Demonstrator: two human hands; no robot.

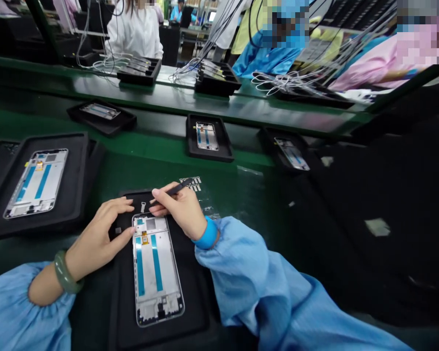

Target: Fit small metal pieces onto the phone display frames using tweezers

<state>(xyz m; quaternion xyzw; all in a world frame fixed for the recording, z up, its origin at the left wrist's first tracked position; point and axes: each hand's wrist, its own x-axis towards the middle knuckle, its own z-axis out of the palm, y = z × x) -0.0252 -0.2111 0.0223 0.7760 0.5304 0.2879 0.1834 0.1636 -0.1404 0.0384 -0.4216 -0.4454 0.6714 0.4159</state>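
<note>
Green worktop [146, 165]: right hand [186, 207] grasps black tool [178, 188]; left hand [98, 231], unclenched, beside phone frame [148, 273]. Best brace frame lightly.

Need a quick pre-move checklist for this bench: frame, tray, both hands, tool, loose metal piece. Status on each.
1. Phone frame lying in the black tray: ok.
2. Left hand at the frame: ok, thumb at its upper left edge; firmness of hold, cannot tell.
3. Right hand gripping the dark tool: ok.
4. Tool tip on the small metal piece: not ok, tip is apart, to its right.
5. Both blue strips on the frame: ok.
6. Strips fully stuck down: cannot tell.
</note>
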